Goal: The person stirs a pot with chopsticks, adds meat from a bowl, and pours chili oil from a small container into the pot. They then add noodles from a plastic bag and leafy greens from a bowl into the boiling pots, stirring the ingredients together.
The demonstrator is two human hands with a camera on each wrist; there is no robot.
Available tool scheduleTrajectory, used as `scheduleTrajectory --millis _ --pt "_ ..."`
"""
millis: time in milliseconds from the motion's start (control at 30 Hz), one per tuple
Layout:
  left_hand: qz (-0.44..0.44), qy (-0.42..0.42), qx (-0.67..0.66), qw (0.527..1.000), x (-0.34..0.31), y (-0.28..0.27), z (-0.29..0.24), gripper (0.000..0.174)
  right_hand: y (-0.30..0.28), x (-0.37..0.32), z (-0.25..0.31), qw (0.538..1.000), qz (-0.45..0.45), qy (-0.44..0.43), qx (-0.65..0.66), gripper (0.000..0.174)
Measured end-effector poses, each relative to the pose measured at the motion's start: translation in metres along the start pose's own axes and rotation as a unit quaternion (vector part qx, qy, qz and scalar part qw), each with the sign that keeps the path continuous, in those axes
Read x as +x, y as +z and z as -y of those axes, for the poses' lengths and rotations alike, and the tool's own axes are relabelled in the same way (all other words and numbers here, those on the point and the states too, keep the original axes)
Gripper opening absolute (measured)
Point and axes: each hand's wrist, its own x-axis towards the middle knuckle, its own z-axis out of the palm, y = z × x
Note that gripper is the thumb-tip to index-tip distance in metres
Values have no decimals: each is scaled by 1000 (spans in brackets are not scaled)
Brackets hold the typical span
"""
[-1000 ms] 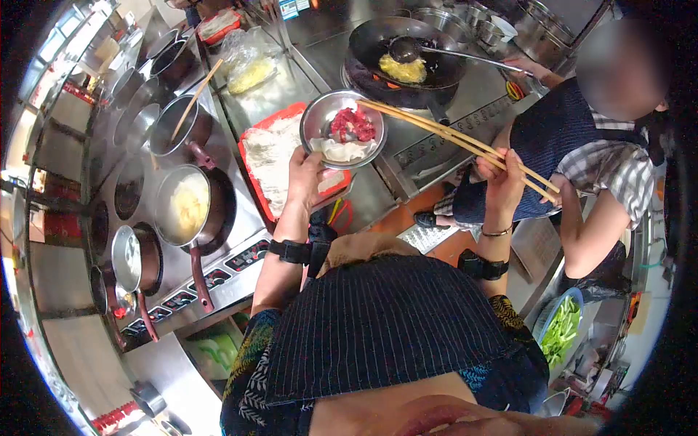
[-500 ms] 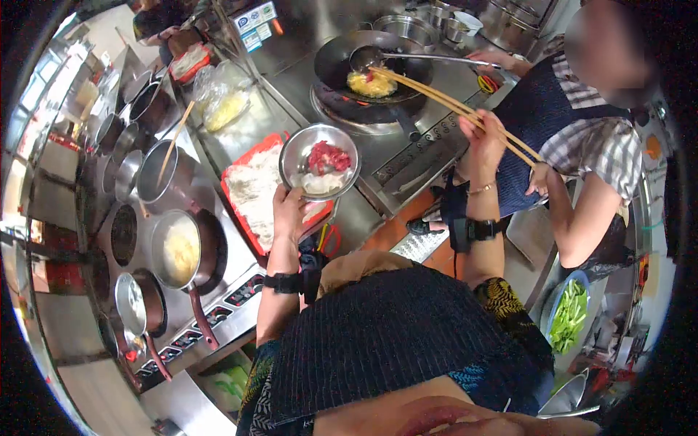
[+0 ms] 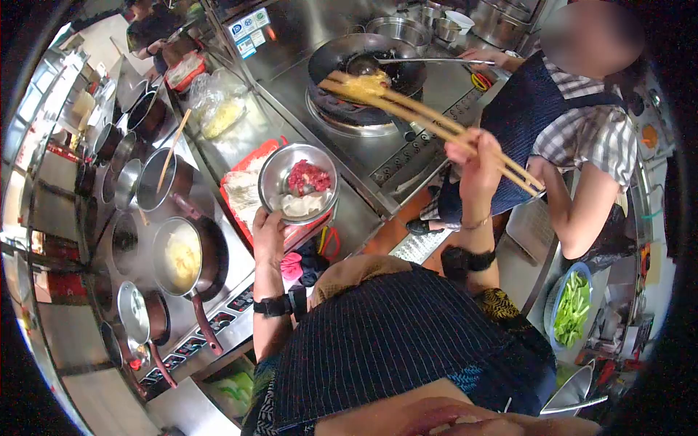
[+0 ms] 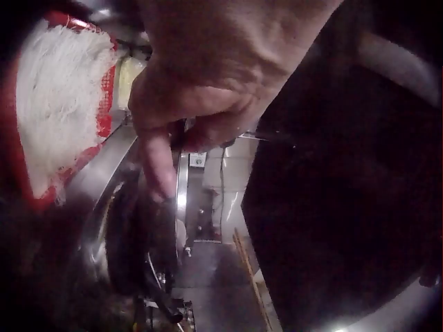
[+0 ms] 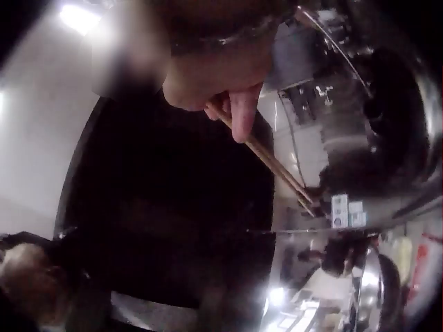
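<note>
My left hand grips the rim of a round steel bowl, thumb on the near side. Red raw meat pieces and something white and soft lie in it. In the left wrist view only the bowl's edge shows below the fingers. Long wooden chopsticks are in my right hand, motion-blurred and slightly parted, their tips over a black wok. They cross yellow food there. The right wrist view shows the chopsticks pointing away from the fingers.
Beside me another person in an apron holds a ladle in the wok. A red tray of noodles sits beneath the bowl. Handled pans line the left stove; a basket of cut greens is at right.
The chopstick tips have gone from the bowl's edge to the wok, carrying a small red bit half a second ago; now they are parted over the yellow food. The bowl has shifted left in view.
</note>
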Motion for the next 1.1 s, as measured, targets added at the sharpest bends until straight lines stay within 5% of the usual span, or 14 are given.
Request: scheduleTrajectory --millis 67,300,433,567,767,900,1000,1100 --pt "7 2 9 1000 -7 -17 -5 22 8 -26 10 993 106 42 -7 31" --pt "-31 17 13 999 -68 -77 -38 22 38 -75 9 967 160 185 72 31" --pt "-104 57 -11 993 -118 -121 -59 23 64 -86 0 958 174 198 113 30" --pt "-307 113 -37 944 -179 -185 -70 12 86 -104 -22 940 205 226 151 30" --pt "-408 223 -80 882 -250 -275 -68 28 121 -131 -50 937 204 260 110 31" --pt "-472 209 -112 849 -252 -318 -38 13 134 -144 -65 929 216 293 63 30" --pt "-431 232 -84 868 -238 -361 -6 9 152 -158 -68 915 249 315 48 31" --pt "-468 175 -174 848 -209 -366 -10 10 169 -170 -80 899 280 334 35 33"
